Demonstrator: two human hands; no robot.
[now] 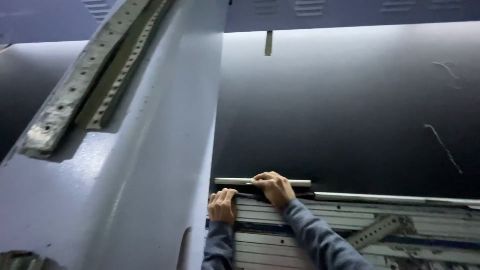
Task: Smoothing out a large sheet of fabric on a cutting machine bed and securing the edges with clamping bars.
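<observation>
- Reaching up from the bottom edge, two forearms in grey-blue sleeves (320, 240) rise toward a pale narrow strip (262, 182), which serves as the landmark for everything else.
- Below the strip lies a worn ribbed metal panel (350, 220) of horizontal slats, with a perforated bracket (375, 231) set at a slant on it, to the right of the sleeves.
- Left hand (222, 205) sits just below the strip's left end, fingers curled over the top edge of the ribbed panel; its grip is clenched on that edge and it does not touch the strip itself.
- Right hand (274, 188) lies on the strip near its middle, fingertips (260, 178) curled over its top edge; this grip is grasping the strip, pressing it against the surface behind.
- Strip runs level, at the seam where the ribbed panel meets a large dark cylinder (350, 110); a second pale bar (395, 199) continues the line to the right of it, slightly lower.
- Above the strip, the dark cylinder fills the upper right, smooth, with a few pale scratch marks (442, 146) well to the right.
- Left of the strip stands a broad grey painted machine frame (150, 165), speckled and sloping upward.
- Far above and left of the strip, two perforated metal bars (80, 85) lie slanted along that frame.
</observation>
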